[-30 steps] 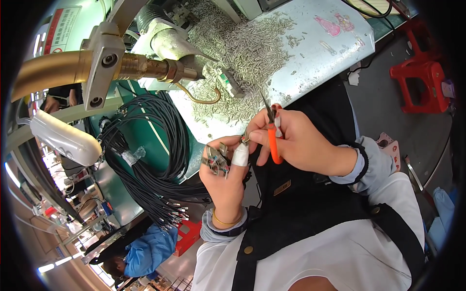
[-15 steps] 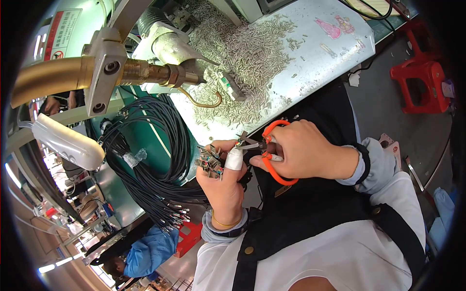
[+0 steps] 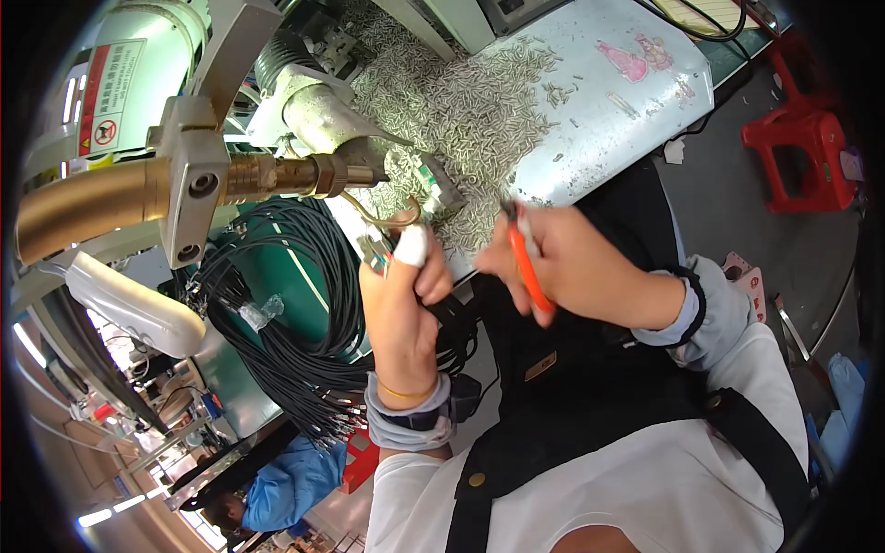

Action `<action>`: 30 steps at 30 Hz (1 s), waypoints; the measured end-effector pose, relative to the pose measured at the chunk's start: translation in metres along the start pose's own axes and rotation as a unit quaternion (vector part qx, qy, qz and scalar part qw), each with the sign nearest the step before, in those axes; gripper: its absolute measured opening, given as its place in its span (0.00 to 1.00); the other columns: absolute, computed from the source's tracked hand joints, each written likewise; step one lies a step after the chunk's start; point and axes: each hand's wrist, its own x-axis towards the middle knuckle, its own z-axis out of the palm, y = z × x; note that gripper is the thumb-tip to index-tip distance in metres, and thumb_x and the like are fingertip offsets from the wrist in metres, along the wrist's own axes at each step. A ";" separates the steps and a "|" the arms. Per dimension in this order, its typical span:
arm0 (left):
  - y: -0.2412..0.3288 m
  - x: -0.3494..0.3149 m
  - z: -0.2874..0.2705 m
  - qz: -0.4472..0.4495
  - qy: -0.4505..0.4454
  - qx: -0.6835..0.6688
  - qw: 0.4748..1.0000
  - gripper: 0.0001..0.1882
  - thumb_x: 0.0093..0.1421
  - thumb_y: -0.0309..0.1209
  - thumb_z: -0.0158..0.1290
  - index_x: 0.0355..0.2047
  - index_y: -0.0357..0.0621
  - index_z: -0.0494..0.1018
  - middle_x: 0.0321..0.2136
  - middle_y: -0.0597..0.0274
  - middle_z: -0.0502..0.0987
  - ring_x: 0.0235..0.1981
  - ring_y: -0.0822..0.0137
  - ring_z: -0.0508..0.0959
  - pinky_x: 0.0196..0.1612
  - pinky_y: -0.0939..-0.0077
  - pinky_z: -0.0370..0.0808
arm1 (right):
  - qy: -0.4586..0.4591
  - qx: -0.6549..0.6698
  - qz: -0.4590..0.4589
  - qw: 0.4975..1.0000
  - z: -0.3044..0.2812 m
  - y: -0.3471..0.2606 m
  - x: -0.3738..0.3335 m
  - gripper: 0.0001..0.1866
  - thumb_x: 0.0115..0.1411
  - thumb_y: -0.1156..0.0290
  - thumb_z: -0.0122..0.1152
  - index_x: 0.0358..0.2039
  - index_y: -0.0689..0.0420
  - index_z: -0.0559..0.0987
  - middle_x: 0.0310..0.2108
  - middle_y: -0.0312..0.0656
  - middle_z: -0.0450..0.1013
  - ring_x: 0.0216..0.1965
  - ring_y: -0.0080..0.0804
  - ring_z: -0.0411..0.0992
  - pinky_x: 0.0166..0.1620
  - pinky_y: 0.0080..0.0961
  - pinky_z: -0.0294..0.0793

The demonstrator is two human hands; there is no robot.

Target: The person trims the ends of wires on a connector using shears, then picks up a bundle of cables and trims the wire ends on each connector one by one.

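One orange-handled tool (image 3: 527,265), tip (image 3: 510,209) blurred

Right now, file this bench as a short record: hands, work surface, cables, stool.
Left hand: holding metal parts, its white wrap near the bent tube; contact unclear
Right hand: holding an orange-handled tool
Work surface: pale, partly covered by small metal pieces
Cables: black, coiled, mostly left of the left hand
Stool: red, at far right
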 end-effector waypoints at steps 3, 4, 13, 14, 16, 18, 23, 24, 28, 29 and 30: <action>0.006 0.013 0.003 -0.010 -0.011 -0.013 1.000 0.05 0.56 0.26 0.49 0.32 0.39 0.66 0.16 0.71 0.60 0.13 0.82 0.56 0.14 0.88 0.51 | 0.060 -0.011 -0.076 0.995 -0.003 -0.007 0.020 0.11 0.57 0.69 0.49 0.23 0.63 0.66 0.13 0.35 0.64 0.12 0.19 0.64 0.15 0.16 0.63; 0.006 0.017 0.002 -0.014 -0.009 -0.004 1.000 0.05 0.56 0.27 0.49 0.31 0.39 0.65 0.16 0.71 0.60 0.13 0.82 0.56 0.14 0.88 0.51 | 0.091 -0.077 -0.118 0.986 -0.006 -0.010 0.030 0.10 0.57 0.70 0.49 0.24 0.63 0.66 0.14 0.36 0.65 0.12 0.19 0.64 0.15 0.16 0.63; 0.013 0.030 -0.009 -0.049 -0.039 -0.013 0.998 0.07 0.56 0.28 0.49 0.32 0.38 0.65 0.15 0.71 0.60 0.12 0.82 0.55 0.13 0.88 0.50 | 0.101 -0.170 -0.162 0.967 -0.011 -0.012 0.062 0.06 0.55 0.73 0.48 0.27 0.63 0.67 0.15 0.37 0.65 0.13 0.21 0.66 0.15 0.18 0.64; 0.014 0.031 -0.012 -0.050 -0.039 -0.013 0.998 0.07 0.56 0.28 0.49 0.32 0.38 0.65 0.15 0.71 0.60 0.12 0.82 0.55 0.13 0.88 0.50 | 0.101 -0.170 -0.161 0.967 -0.011 -0.013 0.063 0.06 0.55 0.73 0.48 0.27 0.63 0.67 0.15 0.37 0.65 0.13 0.21 0.66 0.15 0.18 0.64; 0.014 0.033 -0.017 -0.056 -0.065 -0.003 0.996 0.08 0.56 0.29 0.50 0.33 0.38 0.65 0.15 0.71 0.60 0.12 0.82 0.54 0.14 0.88 0.50 | 0.105 -0.163 -0.157 0.968 -0.010 -0.015 0.061 0.06 0.55 0.74 0.48 0.28 0.64 0.67 0.15 0.38 0.65 0.13 0.21 0.66 0.15 0.18 0.65; 0.015 0.032 -0.017 -0.059 -0.079 0.002 0.995 0.09 0.55 0.29 0.50 0.33 0.37 0.65 0.15 0.71 0.60 0.12 0.82 0.54 0.14 0.88 0.50 | 0.107 -0.159 -0.154 0.969 -0.010 -0.017 0.060 0.06 0.54 0.74 0.48 0.29 0.64 0.67 0.15 0.38 0.65 0.13 0.22 0.66 0.15 0.19 0.65; 0.014 0.029 -0.010 -0.049 -0.047 0.008 0.998 0.09 0.55 0.29 0.50 0.33 0.37 0.65 0.14 0.71 0.59 0.12 0.82 0.54 0.14 0.88 0.50 | 0.100 -0.151 -0.149 0.972 -0.011 -0.019 0.060 0.05 0.54 0.74 0.48 0.29 0.63 0.67 0.15 0.38 0.65 0.13 0.22 0.66 0.16 0.19 0.65; 0.013 0.029 -0.010 -0.045 -0.049 0.007 0.998 0.09 0.56 0.29 0.49 0.33 0.37 0.65 0.14 0.71 0.59 0.12 0.81 0.54 0.14 0.88 0.50 | 0.097 -0.139 -0.149 0.974 -0.011 -0.018 0.060 0.05 0.54 0.74 0.48 0.29 0.63 0.67 0.15 0.38 0.65 0.13 0.22 0.66 0.15 0.19 0.65; 0.013 0.030 -0.012 -0.035 -0.057 0.010 0.998 0.07 0.56 0.28 0.48 0.33 0.37 0.65 0.14 0.71 0.59 0.12 0.81 0.54 0.14 0.87 0.50 | 0.110 -0.159 -0.152 0.969 -0.010 -0.016 0.060 0.06 0.54 0.74 0.49 0.28 0.63 0.67 0.14 0.37 0.64 0.13 0.20 0.65 0.15 0.18 0.63; 0.013 0.030 -0.013 -0.032 -0.060 0.011 0.998 0.07 0.55 0.27 0.48 0.33 0.37 0.66 0.14 0.71 0.59 0.12 0.81 0.54 0.14 0.87 0.50 | 0.118 -0.175 -0.153 0.966 -0.010 -0.016 0.060 0.06 0.54 0.74 0.50 0.28 0.63 0.67 0.14 0.37 0.64 0.13 0.20 0.64 0.15 0.18 0.63; 0.014 0.030 -0.013 -0.031 -0.060 0.010 0.998 0.07 0.55 0.27 0.48 0.33 0.37 0.66 0.14 0.71 0.59 0.12 0.81 0.54 0.14 0.87 0.50 | 0.117 -0.176 -0.153 0.965 -0.009 -0.015 0.060 0.06 0.54 0.74 0.50 0.28 0.63 0.67 0.14 0.37 0.64 0.13 0.20 0.64 0.15 0.18 0.63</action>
